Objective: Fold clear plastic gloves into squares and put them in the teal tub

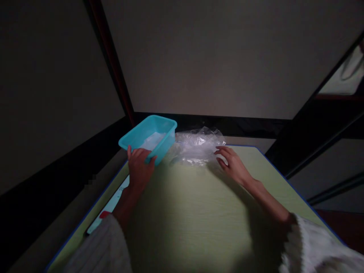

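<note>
My left hand grips the near rim of a turquoise plastic basket, with the thumb and fingers over its edge. Inside the basket lies something white and flat, like paper or packets; its kind is hard to tell. Beside the basket, at the back of the table, a crumpled heap of clear plastic bags rests. At the right edge of this heap hovers my right hand, fingers apart and curved, holding nothing. Whether its fingertips touch the plastic I cannot tell.
The pale yellow-green table has a blue edge. Along its left side lies a long, light-coloured flat object with a red patch, partly under my left arm. A grey panel rises behind the table.
</note>
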`<state>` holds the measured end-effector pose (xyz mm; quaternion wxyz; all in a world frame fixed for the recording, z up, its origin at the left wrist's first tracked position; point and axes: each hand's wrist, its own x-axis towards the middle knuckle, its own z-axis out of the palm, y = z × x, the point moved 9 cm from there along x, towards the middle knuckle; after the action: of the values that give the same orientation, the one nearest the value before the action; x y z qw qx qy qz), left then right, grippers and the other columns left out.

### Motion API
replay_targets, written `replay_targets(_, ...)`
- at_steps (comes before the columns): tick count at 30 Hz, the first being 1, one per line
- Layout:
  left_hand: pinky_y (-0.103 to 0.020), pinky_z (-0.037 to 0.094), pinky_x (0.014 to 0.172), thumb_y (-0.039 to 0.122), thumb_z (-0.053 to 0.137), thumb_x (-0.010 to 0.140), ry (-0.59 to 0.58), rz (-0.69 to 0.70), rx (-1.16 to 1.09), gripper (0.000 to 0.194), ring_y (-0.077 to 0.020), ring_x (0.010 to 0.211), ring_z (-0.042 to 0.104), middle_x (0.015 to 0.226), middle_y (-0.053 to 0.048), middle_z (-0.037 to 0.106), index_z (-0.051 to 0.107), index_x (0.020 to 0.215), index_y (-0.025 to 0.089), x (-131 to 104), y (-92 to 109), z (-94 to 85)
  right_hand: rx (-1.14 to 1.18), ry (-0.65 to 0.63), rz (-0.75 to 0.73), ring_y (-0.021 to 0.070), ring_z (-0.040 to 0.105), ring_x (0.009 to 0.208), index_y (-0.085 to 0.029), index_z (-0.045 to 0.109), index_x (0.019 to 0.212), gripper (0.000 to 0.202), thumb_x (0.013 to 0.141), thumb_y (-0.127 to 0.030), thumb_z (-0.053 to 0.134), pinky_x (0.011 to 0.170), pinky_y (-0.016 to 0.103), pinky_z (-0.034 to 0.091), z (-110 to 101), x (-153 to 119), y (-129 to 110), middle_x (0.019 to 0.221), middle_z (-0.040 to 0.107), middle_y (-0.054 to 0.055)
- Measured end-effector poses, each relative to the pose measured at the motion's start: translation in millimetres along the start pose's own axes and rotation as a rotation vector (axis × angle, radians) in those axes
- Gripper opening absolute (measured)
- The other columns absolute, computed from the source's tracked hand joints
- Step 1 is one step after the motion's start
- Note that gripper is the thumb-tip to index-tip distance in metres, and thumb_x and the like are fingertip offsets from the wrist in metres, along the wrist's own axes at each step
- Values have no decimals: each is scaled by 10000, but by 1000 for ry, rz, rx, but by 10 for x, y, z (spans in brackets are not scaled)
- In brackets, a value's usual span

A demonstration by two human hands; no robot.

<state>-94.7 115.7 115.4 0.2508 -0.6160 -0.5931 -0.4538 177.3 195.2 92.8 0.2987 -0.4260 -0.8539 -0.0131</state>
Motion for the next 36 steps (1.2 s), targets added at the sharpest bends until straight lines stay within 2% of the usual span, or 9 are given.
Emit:
replay_targets(4,-532,285,1000,263,487,742,-69,-53,30,140,-238,736,581,677,-39,621,570,653,193,-19,-124,152,-79,-147,51,320,405,1217,-174,535,1195,362,855,-267,456,954,516,331,267,-86,-40,1357,417,181)
replay_targets(9,-550,280,992,231,479,725,-97,-75,48,117,-253,748,576,683,-45,616,572,665,191,-48,-183,214,-122,-241,141,375,391,1224,-132,504,1240,433,844,-308,484,944,618,286,408,-140,12,1334,444,205)
replay_targets(17,-566,256,1008,196,502,719,-145,-47,53,71,-272,818,567,750,-60,611,571,730,188,-77,-161,263,-52,-116,108,286,455,1201,-53,412,1302,480,873,-269,410,993,479,354,139,-117,-153,1310,472,206)
replay_targets(23,-594,248,1003,165,509,711,-122,-46,70,204,-301,938,540,887,-97,591,571,905,157,-56,-119,223,-5,-73,37,249,573,1075,-91,472,1250,415,847,-170,410,919,414,454,-3,-431,-346,1201,581,170)
replay_targets(27,-601,233,1012,170,510,725,-155,135,-32,418,-332,1176,408,1139,-163,513,471,1138,121,-112,211,179,-26,-71,-40,235,650,891,-116,593,1043,298,849,-94,367,768,387,526,-39,-644,-397,1016,665,151)
replay_targets(29,-569,242,1031,185,504,745,-263,343,-134,465,-302,1228,374,1220,-156,482,424,1200,134,-248,542,206,-30,-92,-59,231,656,774,-116,621,893,268,851,-90,358,672,374,535,-36,-697,-390,885,677,141)
replay_targets(32,-509,253,1059,123,514,736,-471,527,-182,492,-251,1235,400,1277,-122,487,442,1222,159,-520,928,315,-1,-126,-103,200,636,695,-126,608,794,251,849,-94,365,610,328,527,-26,-723,-400,783,657,110)
replay_targets(34,-533,250,1052,96,515,741,-545,557,-190,445,-260,1205,434,1266,-149,504,482,1184,123,-642,1067,385,34,-157,-151,173,633,709,-138,601,786,237,851,-101,377,632,293,526,-19,-727,-432,787,653,89)
replay_targets(36,-521,254,1055,79,488,777,-551,552,-203,257,-230,1132,501,1159,-117,587,578,1012,132,-695,1131,424,67,-187,-194,159,637,753,-150,603,792,226,854,-111,390,670,275,527,-27,-728,-467,827,659,79)
